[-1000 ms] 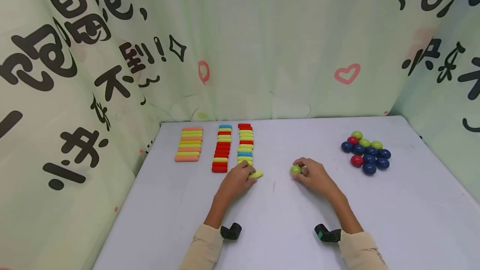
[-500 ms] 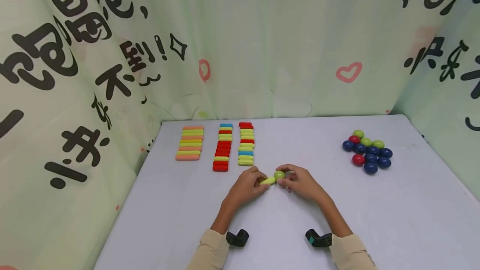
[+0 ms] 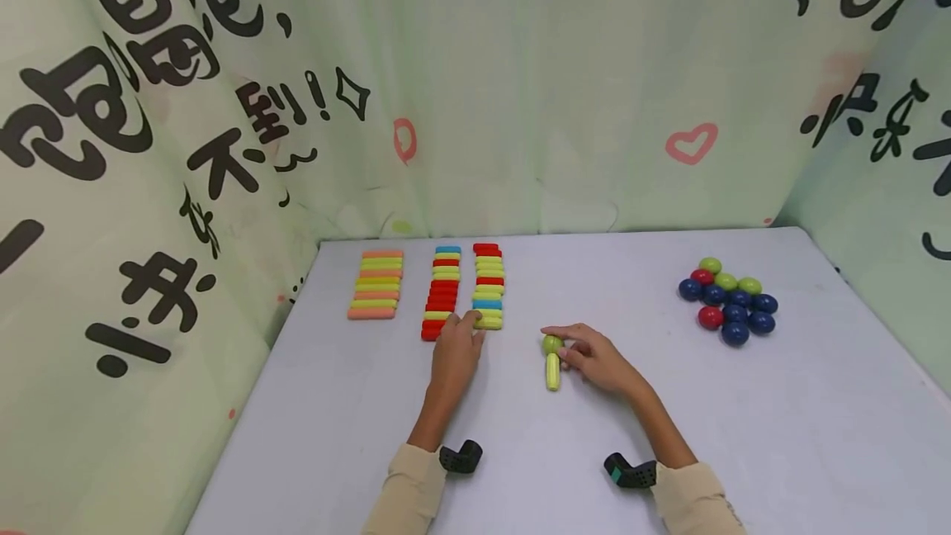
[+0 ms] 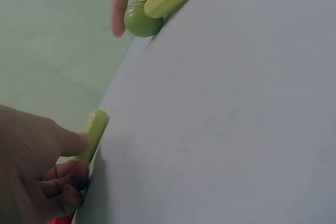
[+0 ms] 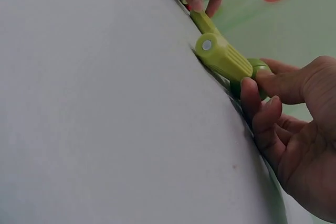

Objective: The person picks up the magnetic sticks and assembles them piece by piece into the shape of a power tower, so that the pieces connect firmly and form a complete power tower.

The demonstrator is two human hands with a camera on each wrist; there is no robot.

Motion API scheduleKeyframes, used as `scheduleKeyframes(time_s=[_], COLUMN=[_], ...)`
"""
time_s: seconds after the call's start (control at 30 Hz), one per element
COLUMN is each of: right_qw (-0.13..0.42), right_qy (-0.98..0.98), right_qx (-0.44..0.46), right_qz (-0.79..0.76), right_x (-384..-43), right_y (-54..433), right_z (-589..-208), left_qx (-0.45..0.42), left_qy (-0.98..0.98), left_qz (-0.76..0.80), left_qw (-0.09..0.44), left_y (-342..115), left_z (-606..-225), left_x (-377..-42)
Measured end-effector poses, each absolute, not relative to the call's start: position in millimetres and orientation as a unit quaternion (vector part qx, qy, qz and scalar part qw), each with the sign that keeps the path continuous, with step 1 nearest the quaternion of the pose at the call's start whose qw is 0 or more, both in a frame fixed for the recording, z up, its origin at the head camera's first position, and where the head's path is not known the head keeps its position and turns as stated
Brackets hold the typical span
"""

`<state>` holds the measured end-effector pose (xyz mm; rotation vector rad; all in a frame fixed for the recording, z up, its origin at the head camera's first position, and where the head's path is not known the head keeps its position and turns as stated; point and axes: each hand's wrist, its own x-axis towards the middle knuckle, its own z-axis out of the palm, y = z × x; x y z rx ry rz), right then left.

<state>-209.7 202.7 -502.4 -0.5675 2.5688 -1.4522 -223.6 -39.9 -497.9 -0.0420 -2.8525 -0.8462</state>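
Observation:
My right hand pinches a green ball between thumb and fingers near the middle of the white table. A yellow-green magnetic stick joins the ball and points toward the near edge; a round metal spot shows on its end in the right wrist view. To the left, my left hand is at the near end of the right-hand column of sticks. Its thumb lies on another yellow-green stick, with fingers curled at the other side, partly hidden in the left wrist view.
Left of the hands lie a column of red, yellow-green and blue sticks and one of orange and yellow sticks. A cluster of blue, red and green balls sits at the right. A printed curtain stands behind the table.
The right hand moved left with the ball, and the stick from the left hand joined it and swung to point nearward. The left hand let go and returned to the column of sticks.

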Motion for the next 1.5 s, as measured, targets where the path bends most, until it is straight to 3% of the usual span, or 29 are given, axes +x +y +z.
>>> scheduleKeyframes(time_s=[0.33, 0.77, 1.37, 1.5], right_qw=[0.034, 0.053, 0.053, 0.02], right_qy=[0.873, 0.839, 0.83, 0.832], right_qx=[-0.109, -0.086, -0.095, -0.057], right_qz=[-0.475, -0.534, -0.547, -0.551], right_x=[-206.1, -208.6, -211.0, -213.5], right_y=[192.7, 197.1, 198.6, 207.1], right_z=[-507.6, -512.7, -506.6, -501.2], left_qx=[-0.046, -0.174, -0.186, -0.187], left_qy=[-0.955, -0.929, -0.932, -0.933], left_qz=[-0.292, -0.326, -0.309, -0.307], left_qw=[0.041, 0.022, 0.026, 0.028], left_y=[-33.8, -28.2, -25.1, -26.5], left_z=[-507.1, -516.4, -511.2, -511.2], left_x=[-219.1, -217.6, -216.1, -214.4])
